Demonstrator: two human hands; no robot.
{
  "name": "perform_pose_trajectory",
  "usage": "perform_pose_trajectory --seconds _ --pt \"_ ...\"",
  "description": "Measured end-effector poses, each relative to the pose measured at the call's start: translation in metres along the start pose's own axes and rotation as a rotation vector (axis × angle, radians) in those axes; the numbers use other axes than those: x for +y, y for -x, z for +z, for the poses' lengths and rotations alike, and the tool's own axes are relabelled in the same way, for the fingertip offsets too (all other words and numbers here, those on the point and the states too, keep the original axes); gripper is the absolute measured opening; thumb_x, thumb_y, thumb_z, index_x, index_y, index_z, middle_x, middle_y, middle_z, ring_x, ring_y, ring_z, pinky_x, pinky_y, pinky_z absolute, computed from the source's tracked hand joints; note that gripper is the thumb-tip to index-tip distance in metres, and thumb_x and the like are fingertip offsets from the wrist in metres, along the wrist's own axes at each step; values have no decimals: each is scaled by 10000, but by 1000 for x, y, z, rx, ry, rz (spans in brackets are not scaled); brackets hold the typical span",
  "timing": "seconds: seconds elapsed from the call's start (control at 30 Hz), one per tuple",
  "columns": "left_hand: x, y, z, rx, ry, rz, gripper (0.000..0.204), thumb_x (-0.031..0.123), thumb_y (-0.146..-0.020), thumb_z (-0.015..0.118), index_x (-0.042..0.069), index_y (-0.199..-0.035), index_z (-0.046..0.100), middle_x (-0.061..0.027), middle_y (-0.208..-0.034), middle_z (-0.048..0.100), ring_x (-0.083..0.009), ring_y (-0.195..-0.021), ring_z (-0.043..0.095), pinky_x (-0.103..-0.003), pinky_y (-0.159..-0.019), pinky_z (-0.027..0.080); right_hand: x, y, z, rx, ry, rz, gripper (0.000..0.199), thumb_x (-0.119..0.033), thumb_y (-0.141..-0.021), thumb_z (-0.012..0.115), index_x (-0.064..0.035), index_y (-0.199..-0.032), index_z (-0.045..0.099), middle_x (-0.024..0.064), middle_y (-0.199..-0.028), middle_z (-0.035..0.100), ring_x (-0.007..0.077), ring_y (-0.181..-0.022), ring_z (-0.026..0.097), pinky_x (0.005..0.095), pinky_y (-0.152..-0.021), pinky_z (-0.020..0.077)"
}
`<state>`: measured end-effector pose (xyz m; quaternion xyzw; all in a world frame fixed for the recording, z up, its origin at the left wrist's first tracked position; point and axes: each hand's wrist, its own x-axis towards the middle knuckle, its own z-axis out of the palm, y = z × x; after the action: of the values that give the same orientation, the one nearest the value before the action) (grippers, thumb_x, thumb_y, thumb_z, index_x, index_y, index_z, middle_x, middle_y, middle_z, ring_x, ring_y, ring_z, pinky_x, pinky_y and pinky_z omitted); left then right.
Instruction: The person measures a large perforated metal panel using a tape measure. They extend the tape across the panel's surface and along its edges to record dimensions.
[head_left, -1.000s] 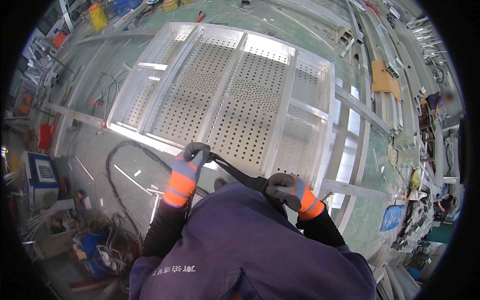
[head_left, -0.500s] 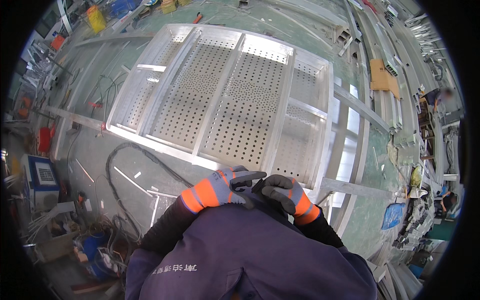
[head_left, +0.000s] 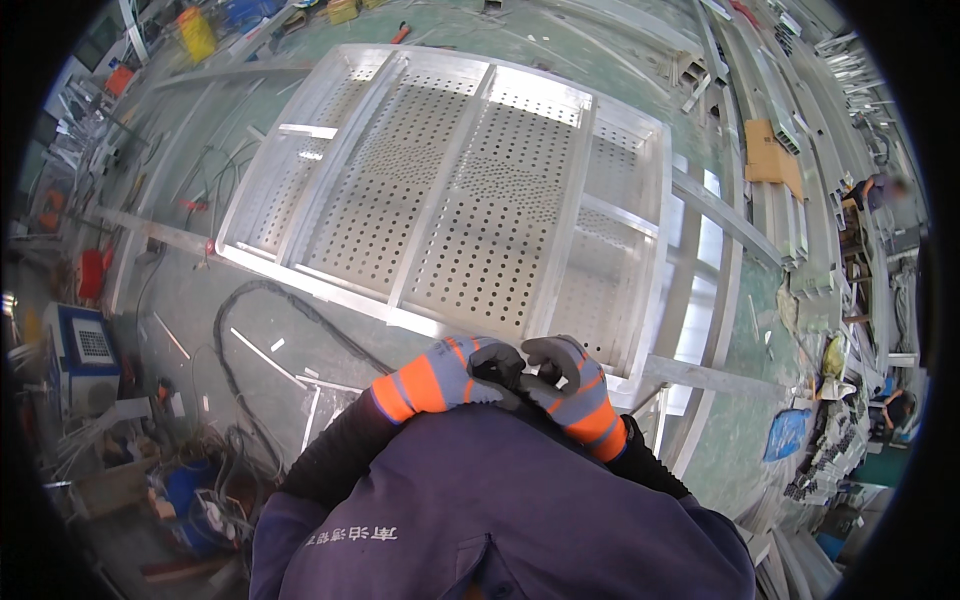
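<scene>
My left hand (head_left: 450, 374) and my right hand (head_left: 570, 392) meet close in front of my chest, both in grey and orange work gloves with dark fingers. The left fingers are curled in, and the right fingers bend toward them in a pinch. A small dark thing may be between the fingertips, but the black gloves hide it. Just beyond my hands lies a large silver metal panel (head_left: 425, 235) with rows of round holes. A raised frame and crossbars divide it into bays. Its near edge runs right behind my fingers.
Metal beams (head_left: 725, 215) support the panel on the right. A thick black cable (head_left: 225, 350) loops over the green floor at left, near a blue and white machine (head_left: 88, 345). Cardboard (head_left: 772, 155) lies on long profiles; a blue bag (head_left: 787, 434) sits at right. Another person (head_left: 880, 190) is at the far right.
My right hand has turned and drawn toward the left one, its fingers now curled upward. The left index finger, stretched out before, has folded in. The panel stays in place.
</scene>
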<state>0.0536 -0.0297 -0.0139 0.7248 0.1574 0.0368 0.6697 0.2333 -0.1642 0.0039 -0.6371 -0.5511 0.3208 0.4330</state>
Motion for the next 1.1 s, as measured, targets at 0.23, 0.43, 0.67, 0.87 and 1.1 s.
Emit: perform_pose_trajectory --seconds 0.23,0.43,0.67,0.87,1.1 --pt "4 0 4 24 47 20 339 159 -784 790 21 -1060 649 -65 -933 673 -130 -868 609 -300 -792 485 17 -7 -5 4 364 -559 291 -31 -647 739 -98 -923 677 57 -868 635 258 -749 643 354 -657 523" --pt "-2 2 3 21 47 -27 359 201 -801 788 27 -1074 634 -84 -974 679 -143 -884 604 -303 -808 481 17 -1 -25 71 274 -420 237 -24 -624 732 -89 -839 655 68 -803 630 258 -727 639 348 -612 512" --pt "-1 0 2 70 52 -87 289 157 -805 769 26 -1029 641 -29 -918 640 -102 -882 564 -281 -796 458 27 -1 -40 153 -29 -110 216 72 -736 675 -41 -903 599 79 -912 634 186 -821 628 275 -701 495" --pt "-13 -3 5 63 181 -114 296 147 -852 737 14 -1095 631 -34 -982 662 -99 -922 576 -281 -833 470 18 0 -27 -396 -423 346 430 -135 -865 692 -51 -1277 598 86 -1172 651 174 -1010 627 330 -888 492" --pt "-8 -4 4 -4 285 -145 399 115 -893 686 -3 -1263 594 -59 -1113 681 -106 -1019 592 -281 -914 476 55 20 -17 -229 -119 69 226 -93 -899 595 -11 -1096 669 105 -984 687 205 -895 641 348 -790 508"
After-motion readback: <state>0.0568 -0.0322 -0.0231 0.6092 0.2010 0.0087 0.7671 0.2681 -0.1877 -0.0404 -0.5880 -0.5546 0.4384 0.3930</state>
